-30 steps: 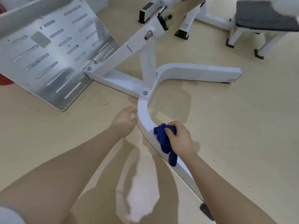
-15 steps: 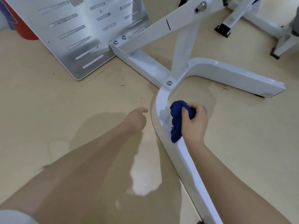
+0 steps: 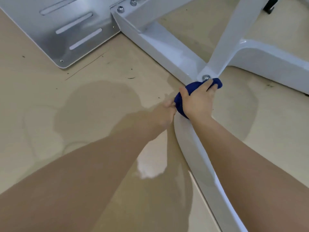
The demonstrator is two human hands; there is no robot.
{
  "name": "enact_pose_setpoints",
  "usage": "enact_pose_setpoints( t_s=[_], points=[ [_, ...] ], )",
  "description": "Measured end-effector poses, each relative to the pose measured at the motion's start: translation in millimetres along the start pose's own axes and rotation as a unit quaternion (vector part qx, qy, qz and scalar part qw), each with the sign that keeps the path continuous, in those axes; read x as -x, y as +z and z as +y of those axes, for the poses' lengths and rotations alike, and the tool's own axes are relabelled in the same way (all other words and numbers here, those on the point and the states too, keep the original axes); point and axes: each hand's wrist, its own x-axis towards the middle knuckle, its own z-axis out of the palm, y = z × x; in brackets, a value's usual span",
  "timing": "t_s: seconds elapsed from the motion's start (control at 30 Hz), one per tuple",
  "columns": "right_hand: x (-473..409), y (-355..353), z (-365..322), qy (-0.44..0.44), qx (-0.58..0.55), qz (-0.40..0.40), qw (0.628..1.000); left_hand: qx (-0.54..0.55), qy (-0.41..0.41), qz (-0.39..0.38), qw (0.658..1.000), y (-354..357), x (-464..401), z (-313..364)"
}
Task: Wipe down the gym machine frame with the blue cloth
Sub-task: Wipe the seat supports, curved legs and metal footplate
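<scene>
The white gym machine frame (image 3: 199,158) lies low on the floor, its curved base bar running from the lower right up to a bolted joint (image 3: 206,77). My right hand (image 3: 197,102) grips the bunched blue cloth (image 3: 179,104) and presses it on the curved bar just below that bolt. Beside it, my left hand (image 3: 166,113) rests against the bar's left side, its fingers touching the cloth's edge; how they curl is partly hidden.
A slotted metal footplate (image 3: 71,27) leans at the upper left, bolted to the frame. A second white frame leg (image 3: 275,64) extends to the right. A black foot cap (image 3: 270,5) shows at the top right. Beige floor surrounds the frame.
My right hand has slid the cloth up the curved bar to the bolted joint. My left hand has moved in against the bar. The camera has come closer.
</scene>
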Motion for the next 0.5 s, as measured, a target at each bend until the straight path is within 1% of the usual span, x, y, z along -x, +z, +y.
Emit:
enact_pose_setpoints(
  t_s=[0.07, 0.1, 0.13, 0.2, 0.27, 0.3, 0.33, 0.37, 0.43, 0.5],
  points=[
    [-10.2, 4.2, -9.9, 0.024, 0.023, 0.034, 0.999, 0.084, -0.036, -0.011, 0.996, 5.9, -11.8, -5.6],
    [-8.9, 3.3, -9.6, 0.023, 0.035, 0.041, 0.998, 0.122, -0.047, -0.012, 0.991, 7.9, -11.9, -7.9],
    [-2.0, 2.3, -4.0, 0.01, 0.042, 0.036, 0.998, 0.152, -0.051, -0.019, 0.987, 7.4, -8.5, -11.1],
    [25.8, -1.7, 13.8, -0.051, 0.063, 0.009, 0.997, 0.194, -0.049, -0.046, 0.979, 5.3, -0.9, -14.0],
    [53.1, -6.3, 28.2, -0.104, 0.116, -0.008, 0.988, 0.209, -0.057, -0.066, 0.974, 0.9, 2.4, -10.1],
    [53.0, -5.7, 31.4, -0.11, 0.139, -0.016, 0.984, 0.212, -0.067, -0.067, 0.973, -0.9, 1.3, -8.9],
    [45.7, -4.9, 29.2, -0.104, 0.145, -0.02, 0.984, 0.2, -0.072, -0.072, 0.974, -3.0, -0.7, -9.4],
    [34.0, -2.7, 24.6, -0.08, 0.133, -0.019, 0.988, 0.189, -0.072, -0.085, 0.976, -3.3, -0.9, -9.1],
    [12.5, -1.6, 12.6, -0.019, 0.074, -0.01, 0.997, 0.175, -0.056, -0.105, 0.977, -2.6, 0.0, -11.0],
    [16.1, -1.3, 13.5, -0.007, 0.064, 0.001, 0.998, 0.171, -0.052, -0.105, 0.978, -1.8, -0.6, -14.3]
  ],
)
